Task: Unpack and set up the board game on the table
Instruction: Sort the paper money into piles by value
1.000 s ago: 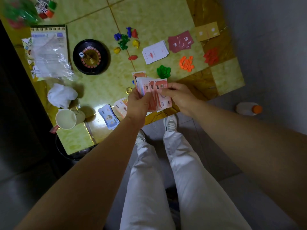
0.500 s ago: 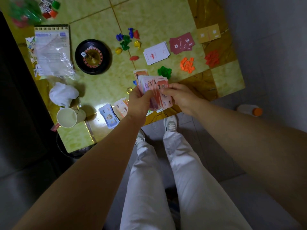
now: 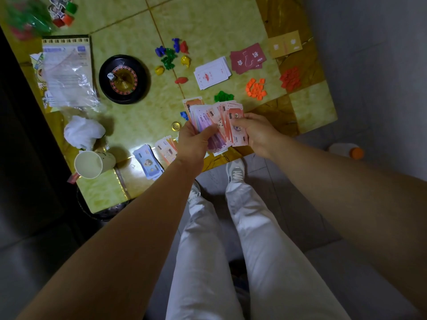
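My left hand [image 3: 195, 144] grips a fanned stack of play money [image 3: 217, 121] above the near edge of the yellow-green table [image 3: 129, 116]. My right hand [image 3: 255, 132] pinches the right-most orange note of that fan. Sorted piles lie on the table: blue notes [image 3: 147, 161], pale orange notes [image 3: 165, 148], one orange note [image 3: 193, 102] behind the fan. Farther back are a black roulette wheel [image 3: 124, 79] with a die, coloured pawns [image 3: 172, 57], white cards [image 3: 212, 72], dark red cards [image 3: 248, 58] and tan cards [image 3: 285, 44].
Green [image 3: 223, 96], orange [image 3: 255, 87] and red [image 3: 290, 78] token heaps sit at the right. A gold coin [image 3: 176, 126], a paper cup [image 3: 92, 163], crumpled tissue [image 3: 83, 131] and a plastic-wrapped booklet [image 3: 69, 72] lie left. A bottle [image 3: 346, 150] stands on the floor by the table's edge.
Both hands stay at the fan of notes; my right fingers have shifted slightly along the orange notes. The camera view has drifted a little.
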### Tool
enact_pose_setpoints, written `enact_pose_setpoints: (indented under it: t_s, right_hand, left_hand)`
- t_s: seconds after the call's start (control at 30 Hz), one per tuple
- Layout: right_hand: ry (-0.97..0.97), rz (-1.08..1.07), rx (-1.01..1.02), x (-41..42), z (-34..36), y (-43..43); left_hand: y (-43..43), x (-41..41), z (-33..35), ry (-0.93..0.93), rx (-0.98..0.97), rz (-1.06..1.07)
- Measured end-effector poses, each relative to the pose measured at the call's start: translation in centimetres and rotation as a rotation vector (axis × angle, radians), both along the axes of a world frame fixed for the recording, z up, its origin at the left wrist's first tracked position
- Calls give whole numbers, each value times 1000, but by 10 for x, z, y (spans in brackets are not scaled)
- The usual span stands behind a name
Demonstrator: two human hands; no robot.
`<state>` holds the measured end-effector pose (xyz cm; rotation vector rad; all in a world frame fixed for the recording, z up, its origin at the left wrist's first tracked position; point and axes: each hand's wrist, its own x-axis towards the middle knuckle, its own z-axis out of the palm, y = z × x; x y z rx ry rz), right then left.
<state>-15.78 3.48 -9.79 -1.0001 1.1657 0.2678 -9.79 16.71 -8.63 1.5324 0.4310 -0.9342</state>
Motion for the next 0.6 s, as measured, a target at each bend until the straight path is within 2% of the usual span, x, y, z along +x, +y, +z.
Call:
enact_pose_setpoints:
  t_s: [0.23,0.33,0.5,0.6]
  right_hand:
    - [1,-63,6,-3,-2,-3]
    - [39,-122,12,-2,-3,-8]
    - [38,-160,167,-2,-2,-13]
    - [6,-175,243,0,0,-15]
  left_hand:
    - [-5,-1,2,36,-104,32]
    - [-7,0,2,57,-68,96]
    - [-7,4,-2,-78,-64,31]
    - [-11,6,5,-152,-17,-101]
